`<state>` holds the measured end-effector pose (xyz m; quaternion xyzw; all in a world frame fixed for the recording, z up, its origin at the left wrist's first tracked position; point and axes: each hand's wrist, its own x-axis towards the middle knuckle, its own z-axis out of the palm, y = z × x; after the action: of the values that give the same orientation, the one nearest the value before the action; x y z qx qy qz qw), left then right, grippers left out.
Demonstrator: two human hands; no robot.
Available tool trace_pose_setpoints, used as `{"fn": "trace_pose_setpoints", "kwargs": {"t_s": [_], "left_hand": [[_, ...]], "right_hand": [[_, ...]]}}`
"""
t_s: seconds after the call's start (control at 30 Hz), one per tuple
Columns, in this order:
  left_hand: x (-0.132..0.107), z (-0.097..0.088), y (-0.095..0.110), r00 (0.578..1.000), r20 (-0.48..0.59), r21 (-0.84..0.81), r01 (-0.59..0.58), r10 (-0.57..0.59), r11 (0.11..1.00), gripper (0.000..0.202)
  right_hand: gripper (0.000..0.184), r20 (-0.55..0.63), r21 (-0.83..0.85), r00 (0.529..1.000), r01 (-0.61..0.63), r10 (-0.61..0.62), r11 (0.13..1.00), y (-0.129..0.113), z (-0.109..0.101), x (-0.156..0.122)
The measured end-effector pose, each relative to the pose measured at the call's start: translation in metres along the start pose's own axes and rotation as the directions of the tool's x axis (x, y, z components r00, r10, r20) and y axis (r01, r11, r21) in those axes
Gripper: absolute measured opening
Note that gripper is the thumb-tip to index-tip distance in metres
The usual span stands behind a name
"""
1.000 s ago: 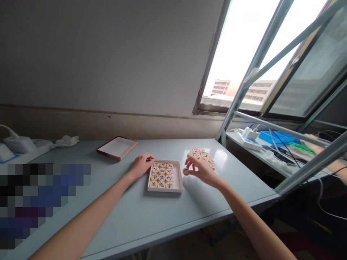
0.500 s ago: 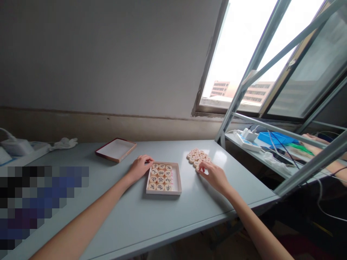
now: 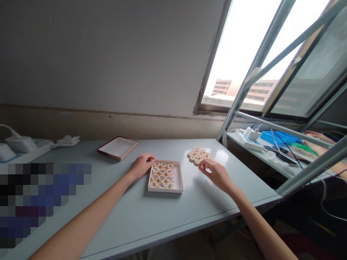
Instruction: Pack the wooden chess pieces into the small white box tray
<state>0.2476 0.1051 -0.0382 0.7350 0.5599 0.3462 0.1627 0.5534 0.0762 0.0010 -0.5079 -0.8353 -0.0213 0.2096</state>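
A shallow box (image 3: 179, 182) on the grey table (image 3: 162, 213) holds several round wooden game pieces with black characters, filling its left part. My left hand (image 3: 141, 166) rests against the box's far left corner, fingers curled on its rim. A loose cluster of round wooden pieces (image 3: 198, 155) lies to the right of the box. My right hand (image 3: 215, 173) hovers just in front of that cluster, fingers pinched together; whether a piece is between them is hidden.
The box's lid (image 3: 118, 147) lies upturned at the back left. White gloves (image 3: 66, 140) and a tray sit at the far left. A metal frame (image 3: 244, 90) separates a neighbouring bench with a power strip (image 3: 251, 136), cables and another person's hands (image 3: 317, 139).
My right hand went from beside the box to the loose cluster, then drew back slightly toward me with fingers pinched. My left hand stayed on the box.
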Motion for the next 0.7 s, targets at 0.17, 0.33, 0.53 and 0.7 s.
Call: {"fn": "trace_pose_setpoints", "kwargs": {"t_s": [0.17,0.33,0.53,0.7], "left_hand": [[-0.001,-0.001,0.001,1.000,0.005,0.000,0.006,-0.006,1.000,0.023],[0.000,0.001,-0.001,1.000,-0.013,0.006,-0.004,0.005,1.000,0.020],[0.001,0.003,-0.004,0.999,-0.035,0.016,-0.013,0.014,1.000,0.019],[0.000,0.001,-0.002,1.000,-0.014,0.037,-0.005,0.006,0.999,0.019]], "right_hand": [[0.014,0.159,0.129,0.959,0.216,-0.236,0.968,-0.042,-0.007,0.007],[0.018,0.291,0.106,0.906,0.289,-0.307,0.952,-0.077,-0.004,0.013],[0.017,0.283,0.119,0.884,0.351,-0.371,0.929,-0.086,0.006,0.021],[0.013,0.275,0.090,0.896,0.337,-0.349,0.937,-0.077,0.006,0.028]]}}
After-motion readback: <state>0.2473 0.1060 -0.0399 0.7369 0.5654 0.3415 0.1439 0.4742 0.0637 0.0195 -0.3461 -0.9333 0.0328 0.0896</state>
